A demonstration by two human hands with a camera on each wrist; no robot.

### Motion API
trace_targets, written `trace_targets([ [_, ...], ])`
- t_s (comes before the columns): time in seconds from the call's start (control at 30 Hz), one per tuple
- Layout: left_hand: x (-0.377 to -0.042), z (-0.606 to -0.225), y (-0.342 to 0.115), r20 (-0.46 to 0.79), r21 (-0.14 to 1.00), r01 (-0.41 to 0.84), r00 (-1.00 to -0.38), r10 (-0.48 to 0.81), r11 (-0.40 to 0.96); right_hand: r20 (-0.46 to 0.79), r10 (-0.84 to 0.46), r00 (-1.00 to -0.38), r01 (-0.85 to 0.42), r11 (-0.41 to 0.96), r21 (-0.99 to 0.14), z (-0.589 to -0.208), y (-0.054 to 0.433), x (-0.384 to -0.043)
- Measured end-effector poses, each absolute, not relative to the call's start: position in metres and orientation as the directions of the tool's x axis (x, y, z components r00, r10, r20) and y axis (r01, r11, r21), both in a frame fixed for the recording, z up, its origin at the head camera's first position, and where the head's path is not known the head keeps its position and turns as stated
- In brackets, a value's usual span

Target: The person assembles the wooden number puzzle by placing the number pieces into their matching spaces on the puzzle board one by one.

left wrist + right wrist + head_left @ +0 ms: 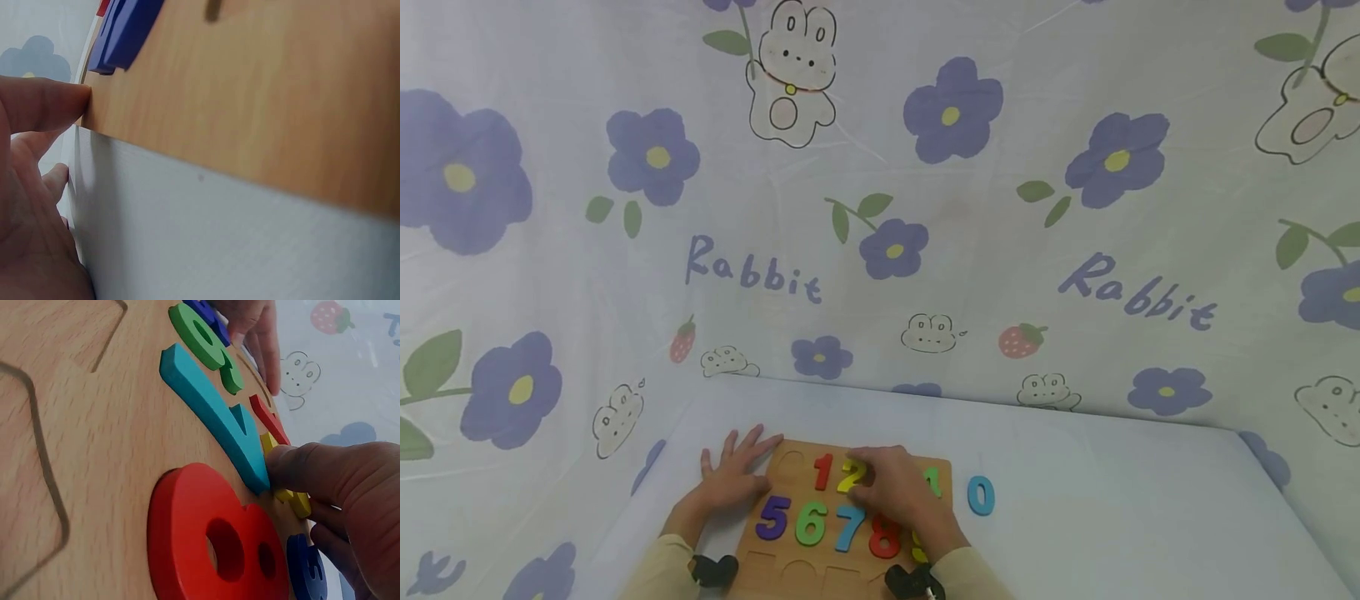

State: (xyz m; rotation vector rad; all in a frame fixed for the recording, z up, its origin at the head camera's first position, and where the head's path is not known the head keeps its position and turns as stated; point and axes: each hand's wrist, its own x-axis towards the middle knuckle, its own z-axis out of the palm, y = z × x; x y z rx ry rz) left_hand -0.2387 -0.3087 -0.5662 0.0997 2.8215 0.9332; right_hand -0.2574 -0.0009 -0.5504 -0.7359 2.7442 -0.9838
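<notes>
A wooden number board [760, 546] lies on the white table. The right hand [898, 492] pinches the yellow number 2 [848, 477] in its top row; in the right wrist view the thumb presses the near side of the yellow 2 [299, 503], the other fingers reaching behind it. The left hand [730, 479] has its fingers spread, with the thumb and a fingertip touching the board's left edge. Around the right hand are the red 1 [823, 472], blue 7 [850, 525] and red 8 [187, 531]. A dark blue 3 [306, 569] is partly hidden by the hand.
A blue 0 [972, 497] lies on the table right of the board. Purple 5 [771, 518] and green 6 [803, 527] sit in the middle row. Shape outlines mark the board's front row. Behind the table hangs a printed curtain [865, 167].
</notes>
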Motion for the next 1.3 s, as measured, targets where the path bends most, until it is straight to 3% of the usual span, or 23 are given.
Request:
trace_targets([
  [0.27, -0.24, -0.571, -0.31, -0.103, 0.607, 0.028, -0.988, 0.113, 0.794, 0.066, -0.493, -0.867, -0.426, 0.666, -0.613, -0.548, 0.003, -0.254],
  [0.6, -0.238, -0.564, -0.308, -0.141, 0.593, 0.001, -0.985, 0.104, 0.805, 0.151, -0.461, -0.875, -0.419, 0.561, -0.714, -0.525, 0.023, -0.242],
  [1.3, -0.239, -0.571, -0.312, -0.122, 0.639, 0.019, -0.985, 0.126, 0.769, 0.207, -0.344, -0.916, -0.388, 0.626, -0.677, -0.493, 0.122, -0.228],
])
